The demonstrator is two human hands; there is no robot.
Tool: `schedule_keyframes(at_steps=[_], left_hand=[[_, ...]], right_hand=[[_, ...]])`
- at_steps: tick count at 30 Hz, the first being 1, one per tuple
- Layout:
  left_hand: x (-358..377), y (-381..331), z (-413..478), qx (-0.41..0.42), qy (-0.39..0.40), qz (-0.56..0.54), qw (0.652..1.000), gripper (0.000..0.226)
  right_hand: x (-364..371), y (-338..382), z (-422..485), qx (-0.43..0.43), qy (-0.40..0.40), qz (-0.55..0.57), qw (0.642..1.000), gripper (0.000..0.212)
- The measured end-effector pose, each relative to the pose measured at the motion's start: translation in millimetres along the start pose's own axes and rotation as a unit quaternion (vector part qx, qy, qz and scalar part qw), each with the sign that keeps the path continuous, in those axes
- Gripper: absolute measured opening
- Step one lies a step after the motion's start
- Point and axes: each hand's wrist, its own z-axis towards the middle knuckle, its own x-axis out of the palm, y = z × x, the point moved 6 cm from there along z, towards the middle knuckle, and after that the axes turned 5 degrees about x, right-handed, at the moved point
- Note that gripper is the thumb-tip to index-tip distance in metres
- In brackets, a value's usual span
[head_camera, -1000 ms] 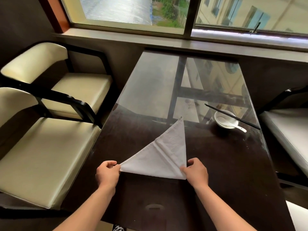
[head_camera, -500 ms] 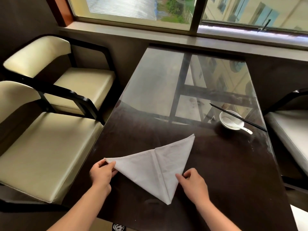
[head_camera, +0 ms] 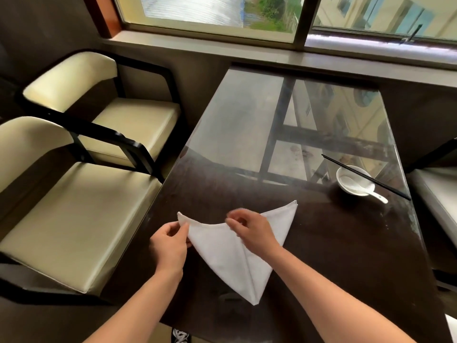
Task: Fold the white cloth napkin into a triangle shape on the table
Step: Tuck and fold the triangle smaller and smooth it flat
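Napkin — triangle; left fingers pinch its corner; right fingers grip its edge.

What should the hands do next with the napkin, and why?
Probably tug the left corner gently outward. The napkin is already a triangle, but its far edge sags in a curve. The left hand pinches that corner while the right hand lies at the edge's middle.
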Motion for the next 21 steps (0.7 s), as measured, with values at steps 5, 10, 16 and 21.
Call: schedule_keyframes(at_steps=[5, 10, 16, 21], left_hand=[[19.7, -40.9, -17.9, 0.116, 0.001, 0.106, 0.988, 0.021], [31.0, -58.0, -32.1, 0.195, 0.012, 0.126, 0.973, 0.008], [42.8, -29.3, -72.5, 0.143, 0.089, 0.142, 0.975, 0.025], [55.8, 5.6, -105.7, 0.084, 0.123, 0.177, 0.973, 0.026]], right_hand=[[32.2, 88.4, 24.5, -0.059, 0.128, -0.088, 0.986, 0.052], [24.2, 106.2, 41.1, -0.065, 0.046, -0.203, 0.976, 0.01], [-4.5, 91.6, 46.2, -0.023, 0.02, -0.121, 0.992, 0.003], [-28.2, 87.8, 42.7, 0.003, 0.042, -0.062, 0.997, 0.003]])
